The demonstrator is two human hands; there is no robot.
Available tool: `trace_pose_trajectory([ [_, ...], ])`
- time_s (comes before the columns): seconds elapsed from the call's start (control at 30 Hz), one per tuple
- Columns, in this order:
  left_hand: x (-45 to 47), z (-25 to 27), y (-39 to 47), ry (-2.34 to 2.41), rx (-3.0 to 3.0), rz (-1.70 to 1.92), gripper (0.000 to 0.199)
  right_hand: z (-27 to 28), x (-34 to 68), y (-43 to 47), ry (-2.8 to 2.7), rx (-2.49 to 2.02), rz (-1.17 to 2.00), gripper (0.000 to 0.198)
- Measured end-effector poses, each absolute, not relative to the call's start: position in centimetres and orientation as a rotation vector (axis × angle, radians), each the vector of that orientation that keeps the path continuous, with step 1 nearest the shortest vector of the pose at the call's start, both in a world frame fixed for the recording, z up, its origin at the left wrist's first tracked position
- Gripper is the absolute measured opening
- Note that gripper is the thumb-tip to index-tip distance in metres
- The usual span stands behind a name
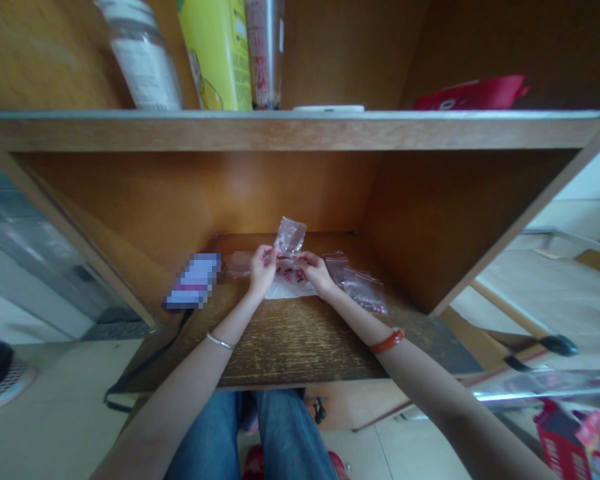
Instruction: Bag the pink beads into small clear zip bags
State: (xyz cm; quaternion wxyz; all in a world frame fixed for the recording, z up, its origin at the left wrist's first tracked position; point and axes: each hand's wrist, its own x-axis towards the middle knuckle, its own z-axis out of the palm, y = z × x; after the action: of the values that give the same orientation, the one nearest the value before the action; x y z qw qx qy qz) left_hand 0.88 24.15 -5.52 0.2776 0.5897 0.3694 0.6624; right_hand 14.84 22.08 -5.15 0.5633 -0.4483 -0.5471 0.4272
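A small clear plastic bag (pixel 291 236) is held up between my two hands, over the back of the wooden desk. My left hand (pixel 263 268) pinches its lower left side, and my right hand (pixel 314 271) pinches the lower right. Below them lies a whitish sheet or bag (pixel 280 289) with small pink and dark pieces (pixel 291 273) on it, too small to name. To the right of my right hand is a clear zip bag (pixel 365 291) with small pink and dark pieces along its bottom. Another clear bag (pixel 336 265) lies behind it.
A phone (pixel 193 281) with a dark strap leans at the left of the desk (pixel 290 347). Overhead, a shelf edge (pixel 300 133) carries a jar (pixel 143 60), a yellow container (pixel 217 53), a can (pixel 266 53) and a red pouch (pixel 473 93). Cabinet walls stand on both sides.
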Motion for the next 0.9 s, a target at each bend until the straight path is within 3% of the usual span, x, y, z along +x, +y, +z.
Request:
trace_pose_trajectory([
  [0.37,1.13,-5.18,23.7,0.973,1.562,1.626,0.03,-5.04,15.07,22.05,-1.233,-1.036,0.996,0.022],
  [0.9,0.93,-5.3,23.56,0.985,1.697,1.566,0.027,-4.77,14.96,21.59,-1.28,-1.044,0.949,0.032],
])
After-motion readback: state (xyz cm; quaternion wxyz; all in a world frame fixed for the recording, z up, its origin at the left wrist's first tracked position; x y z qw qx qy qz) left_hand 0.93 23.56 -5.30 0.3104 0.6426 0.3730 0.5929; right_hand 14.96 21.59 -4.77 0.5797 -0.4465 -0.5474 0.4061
